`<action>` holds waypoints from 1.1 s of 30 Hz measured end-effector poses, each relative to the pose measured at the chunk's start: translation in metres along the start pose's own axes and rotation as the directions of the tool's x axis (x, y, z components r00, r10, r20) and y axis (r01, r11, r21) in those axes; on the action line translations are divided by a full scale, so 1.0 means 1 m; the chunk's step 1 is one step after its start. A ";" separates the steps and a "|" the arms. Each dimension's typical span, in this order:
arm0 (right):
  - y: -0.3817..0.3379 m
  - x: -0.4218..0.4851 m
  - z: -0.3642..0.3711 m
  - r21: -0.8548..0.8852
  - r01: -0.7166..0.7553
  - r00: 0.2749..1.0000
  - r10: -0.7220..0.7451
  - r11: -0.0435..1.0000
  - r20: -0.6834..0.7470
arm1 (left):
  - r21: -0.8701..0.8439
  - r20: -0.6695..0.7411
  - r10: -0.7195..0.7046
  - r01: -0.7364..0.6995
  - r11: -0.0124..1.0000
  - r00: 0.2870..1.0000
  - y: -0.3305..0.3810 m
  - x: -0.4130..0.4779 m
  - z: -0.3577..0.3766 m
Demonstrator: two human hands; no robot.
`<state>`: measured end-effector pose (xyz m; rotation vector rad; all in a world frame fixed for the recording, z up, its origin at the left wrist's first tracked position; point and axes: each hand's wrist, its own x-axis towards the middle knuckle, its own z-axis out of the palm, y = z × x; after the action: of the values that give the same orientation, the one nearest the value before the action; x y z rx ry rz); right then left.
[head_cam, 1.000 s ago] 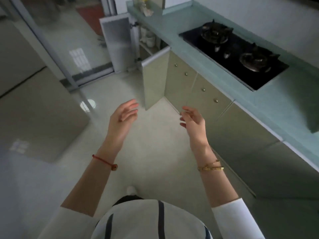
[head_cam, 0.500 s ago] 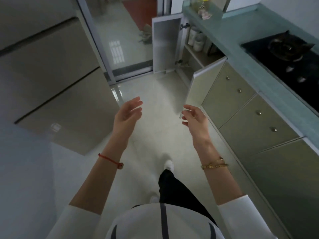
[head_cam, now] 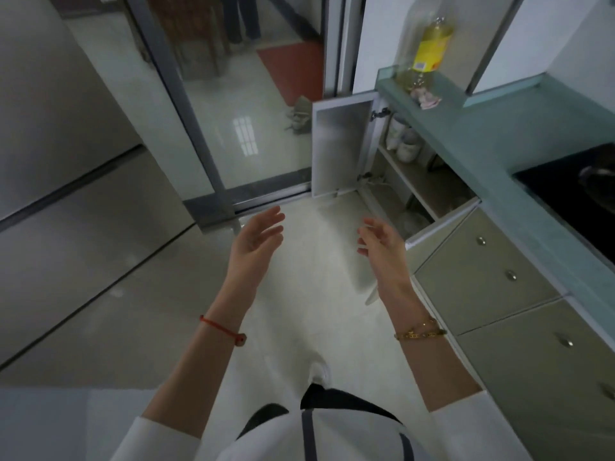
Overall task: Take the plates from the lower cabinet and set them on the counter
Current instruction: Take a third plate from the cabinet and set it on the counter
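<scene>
Head view — left hand (head_cam: 254,239), right hand (head_cam: 382,242), both spread, empty

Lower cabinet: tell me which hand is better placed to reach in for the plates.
Right. The right hand is open and empty beside the nearer cabinet door, closest to the open lower cabinet. The left hand, also empty, hangs over the floor, farther away. The plates themselves aren't clearly visible.

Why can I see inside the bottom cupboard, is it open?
Yes, open. The lower cabinet has both doors swung out, showing its shelf and jars.
</scene>
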<state>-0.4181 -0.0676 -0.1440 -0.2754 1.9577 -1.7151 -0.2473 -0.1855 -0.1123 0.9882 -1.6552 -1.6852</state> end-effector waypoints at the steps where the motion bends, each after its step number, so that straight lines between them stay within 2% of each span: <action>1: -0.005 0.015 0.004 -0.002 0.004 1.000 -0.004 1.000 -0.010 | 0.008 0.008 0.003 -0.003 1.000 1.000 0.003 0.016 0.003; 8: -0.037 0.128 0.036 -0.029 -0.019 0.997 0.017 0.999 -0.081 | -0.008 0.070 -0.006 0.006 1.000 0.998 0.012 0.150 0.026; 18: -0.060 0.289 0.092 0.017 -0.049 0.965 0.051 0.999 -0.256 | -0.014 0.270 -0.005 0.009 1.000 0.963 0.023 0.377 0.063; 21: -0.071 0.329 0.105 0.051 -0.052 0.938 0.067 0.997 -0.341 | 0.069 0.376 -0.025 -0.001 0.998 0.926 0.035 0.438 0.077; 27: -0.074 0.391 0.106 0.108 -0.079 0.839 0.124 0.991 -0.530 | 0.175 0.586 -0.094 -0.012 0.985 0.805 0.039 0.537 0.124; 33: -0.056 0.436 0.085 0.169 -0.140 0.733 0.216 0.976 -0.645 | 0.230 0.674 -0.136 -0.031 0.973 0.727 0.014 0.600 0.188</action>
<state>-0.7544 -0.3579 -0.2027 0.6449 2.2446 -1.9412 -0.7407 -0.5705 -0.1731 0.5056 -2.3539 -2.0919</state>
